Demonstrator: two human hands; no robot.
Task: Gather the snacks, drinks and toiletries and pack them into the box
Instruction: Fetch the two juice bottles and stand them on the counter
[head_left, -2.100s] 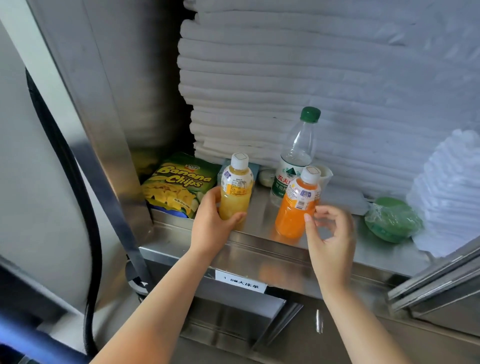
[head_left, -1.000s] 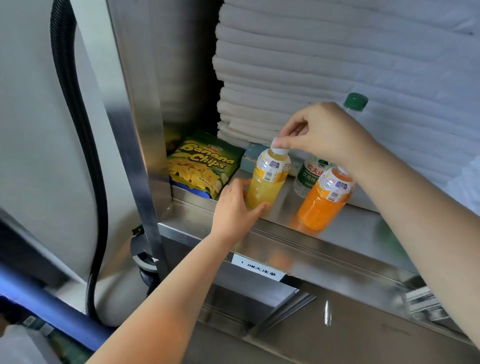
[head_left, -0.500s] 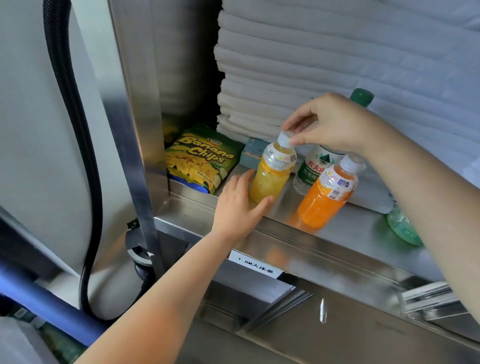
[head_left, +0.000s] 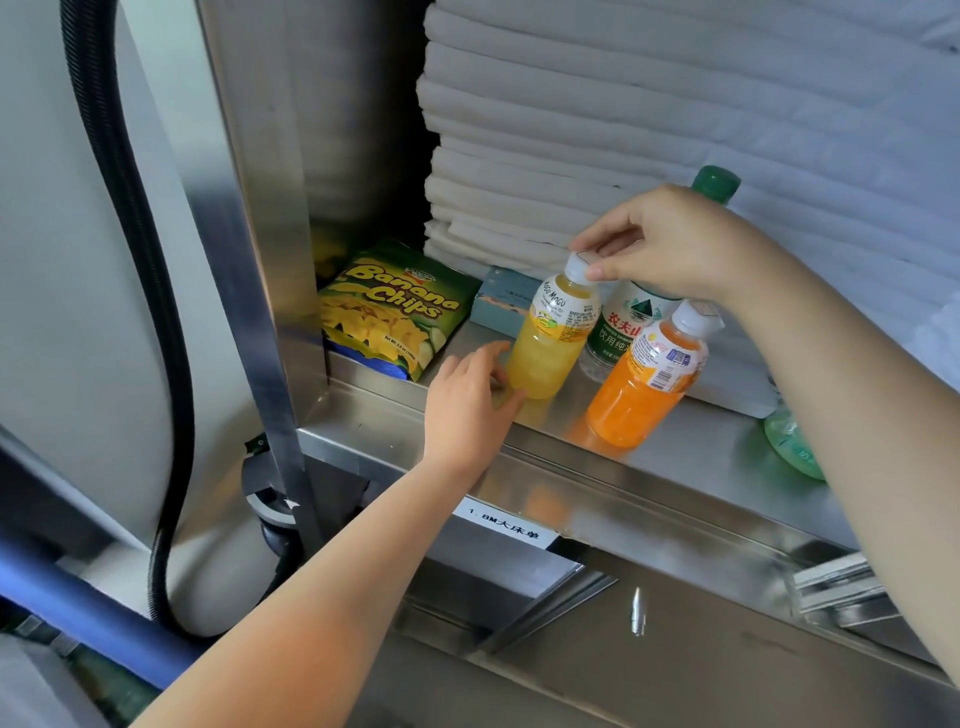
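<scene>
Steel shelf (head_left: 701, 452) carries the yellow juice bottle (head_left: 550, 348) near its front edge; our right hand (head_left: 670, 244) pinches its white cap (head_left: 576, 262) from above, fingers clamped, while our left hand (head_left: 467, 400) touches its base, fingers apart.

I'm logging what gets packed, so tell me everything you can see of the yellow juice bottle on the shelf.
The yellow juice bottle is small, clear plastic, full of pale yellow drink, with a white cap and a printed label round its shoulder. It stands tilted on the steel shelf, beside the orange bottle. The right hand pinches its cap; the left hand touches its base with loose fingers.
</scene>
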